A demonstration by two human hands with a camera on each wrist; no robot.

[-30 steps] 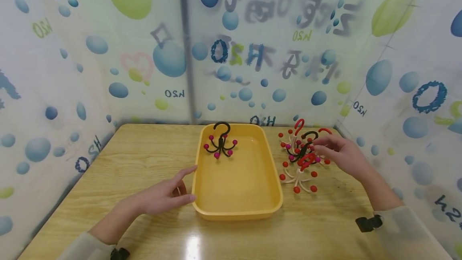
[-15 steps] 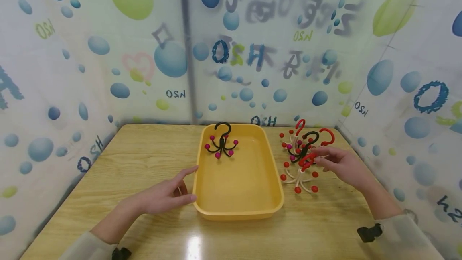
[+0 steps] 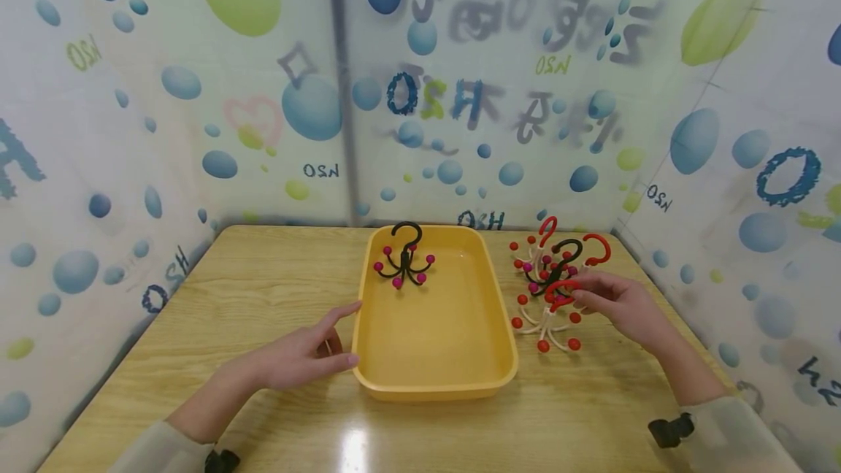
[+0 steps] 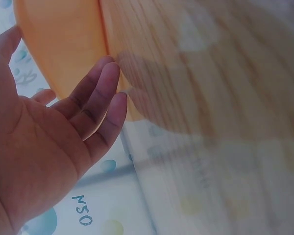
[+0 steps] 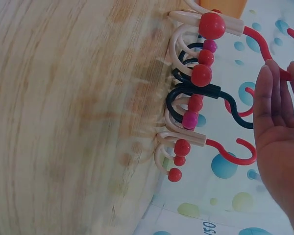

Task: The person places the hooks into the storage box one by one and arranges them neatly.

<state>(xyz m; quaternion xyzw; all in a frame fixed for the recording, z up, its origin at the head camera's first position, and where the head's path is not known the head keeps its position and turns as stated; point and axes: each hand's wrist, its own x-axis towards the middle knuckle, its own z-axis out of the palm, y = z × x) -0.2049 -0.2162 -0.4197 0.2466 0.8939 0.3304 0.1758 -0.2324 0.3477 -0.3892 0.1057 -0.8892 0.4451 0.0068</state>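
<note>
In the head view, my right hand (image 3: 624,309) pinches the red hook of the front multi-arm hanger (image 3: 544,327), which has cream arms tipped with red balls. This hanger stands upright on the table. The right wrist view has my fingertips (image 5: 267,78) at its red hook, with the thumb mostly out of frame. My left hand (image 3: 296,363) touches the left rim of a yellow tray (image 3: 435,390) with forefinger and thumb, its fingers loosely bent. Inside the tray, at the far left, stands a black hanger (image 3: 404,261) with magenta balls.
Behind the held hanger, a black hanger (image 3: 555,272) and two more red-hooked hangers crowd together; their arms overlap. The wooden table (image 3: 276,268) extends around the tray. Printed curtains (image 3: 263,93) close off the back and sides.
My right hand has moved down and nearer from the rear hangers to the front hanger's red hook, which has turned slightly and is now pinched. My left hand has stayed at the tray.
</note>
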